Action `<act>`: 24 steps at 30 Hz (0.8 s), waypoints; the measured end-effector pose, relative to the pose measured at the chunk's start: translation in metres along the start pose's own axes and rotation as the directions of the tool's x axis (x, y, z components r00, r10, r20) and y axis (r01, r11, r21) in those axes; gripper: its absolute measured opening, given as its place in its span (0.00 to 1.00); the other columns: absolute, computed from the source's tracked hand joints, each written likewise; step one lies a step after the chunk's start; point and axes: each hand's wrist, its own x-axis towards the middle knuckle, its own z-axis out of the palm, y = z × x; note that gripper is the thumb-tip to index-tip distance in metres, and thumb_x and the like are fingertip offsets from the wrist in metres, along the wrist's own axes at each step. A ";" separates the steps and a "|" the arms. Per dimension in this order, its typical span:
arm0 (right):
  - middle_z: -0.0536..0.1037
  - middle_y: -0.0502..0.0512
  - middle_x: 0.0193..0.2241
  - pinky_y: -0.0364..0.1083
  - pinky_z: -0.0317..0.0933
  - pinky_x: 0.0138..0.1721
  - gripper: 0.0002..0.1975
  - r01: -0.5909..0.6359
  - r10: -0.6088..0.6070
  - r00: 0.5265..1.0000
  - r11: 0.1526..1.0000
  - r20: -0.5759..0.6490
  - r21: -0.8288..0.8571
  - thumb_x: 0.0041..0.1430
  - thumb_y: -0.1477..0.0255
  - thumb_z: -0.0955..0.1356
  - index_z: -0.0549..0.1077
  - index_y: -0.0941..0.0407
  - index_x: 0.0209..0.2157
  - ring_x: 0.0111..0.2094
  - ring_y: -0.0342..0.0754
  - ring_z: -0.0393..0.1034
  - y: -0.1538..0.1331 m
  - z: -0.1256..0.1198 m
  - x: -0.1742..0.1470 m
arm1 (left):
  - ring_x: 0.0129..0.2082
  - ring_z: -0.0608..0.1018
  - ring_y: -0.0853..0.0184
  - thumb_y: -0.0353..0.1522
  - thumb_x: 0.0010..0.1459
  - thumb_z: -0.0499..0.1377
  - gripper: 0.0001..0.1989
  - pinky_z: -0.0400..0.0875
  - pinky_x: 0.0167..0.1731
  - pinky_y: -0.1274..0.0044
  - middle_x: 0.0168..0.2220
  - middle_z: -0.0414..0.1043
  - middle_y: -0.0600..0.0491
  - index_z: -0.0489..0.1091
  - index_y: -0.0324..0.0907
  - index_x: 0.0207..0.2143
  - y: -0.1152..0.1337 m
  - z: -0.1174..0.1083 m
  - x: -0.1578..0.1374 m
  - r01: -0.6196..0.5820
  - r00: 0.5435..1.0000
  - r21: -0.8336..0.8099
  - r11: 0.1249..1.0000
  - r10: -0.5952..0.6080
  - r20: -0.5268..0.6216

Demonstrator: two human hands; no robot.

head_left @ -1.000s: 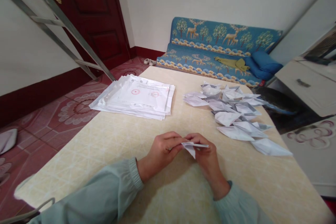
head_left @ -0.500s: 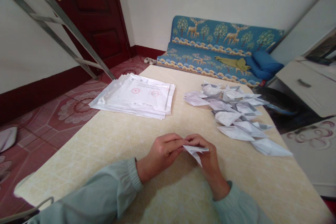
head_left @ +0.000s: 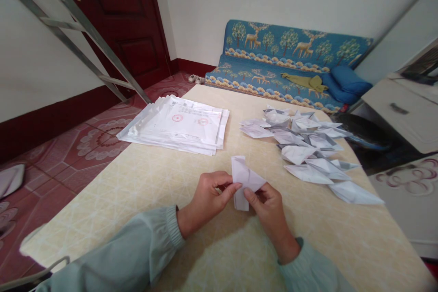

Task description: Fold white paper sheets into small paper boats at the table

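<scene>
A small folded piece of white paper (head_left: 242, 177) is held up between my two hands, just above the table. My left hand (head_left: 211, 195) pinches its left edge between thumb and fingers. On the other side, my right hand (head_left: 268, 205) grips its right point, the thumb lying across the near face. The paper has a pointed right side and a straight strip running up and down on the left. Beyond my right hand lies a heap of folded paper boats (head_left: 304, 146). A stack of printed sheets (head_left: 191, 123) with red stamps lies farther off to the left.
The table (head_left: 137, 191) has a cream patterned cover. A blue sofa (head_left: 273, 64) stands past its far edge. At the left, a metal ladder (head_left: 92, 36) leans before a dark red door (head_left: 119, 4). A white cabinet (head_left: 404, 109) is at the right.
The folded paper has been turned and raised, so its broad face now shows where only thin edges did. My hands have moved slightly apart, with both still on it.
</scene>
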 end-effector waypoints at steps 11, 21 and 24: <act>0.75 0.49 0.23 0.41 0.62 0.24 0.09 -0.043 0.046 0.997 0.998 0.057 -0.047 0.50 0.66 0.71 0.73 0.57 0.29 0.23 0.43 0.68 0.002 0.000 0.000 | 0.20 0.69 0.74 0.36 0.53 0.62 0.12 0.63 0.20 0.84 0.19 0.68 0.55 0.73 0.35 0.25 -0.002 -0.003 0.005 0.289 0.950 -0.316 0.904 -0.312 -0.023; 0.71 0.48 0.22 0.41 0.59 0.22 0.09 -0.004 0.011 0.999 0.985 0.040 -0.170 0.52 0.65 0.70 0.72 0.57 0.30 0.22 0.43 0.64 0.000 0.000 -0.001 | 0.21 0.69 0.74 0.36 0.54 0.61 0.13 0.63 0.21 0.83 0.19 0.69 0.55 0.71 0.36 0.22 -0.006 -0.010 0.008 0.249 0.956 -0.319 0.914 -0.285 -0.072; 0.70 0.48 0.23 0.42 0.60 0.24 0.04 0.160 -0.168 0.986 0.936 0.001 -0.314 0.53 0.70 0.69 0.73 0.56 0.28 0.23 0.43 0.65 -0.008 -0.007 0.001 | 0.22 0.69 0.74 0.35 0.50 0.64 0.10 0.63 0.22 0.83 0.21 0.69 0.55 0.71 0.36 0.24 -0.011 -0.013 0.010 0.243 0.949 -0.335 0.910 -0.295 -0.113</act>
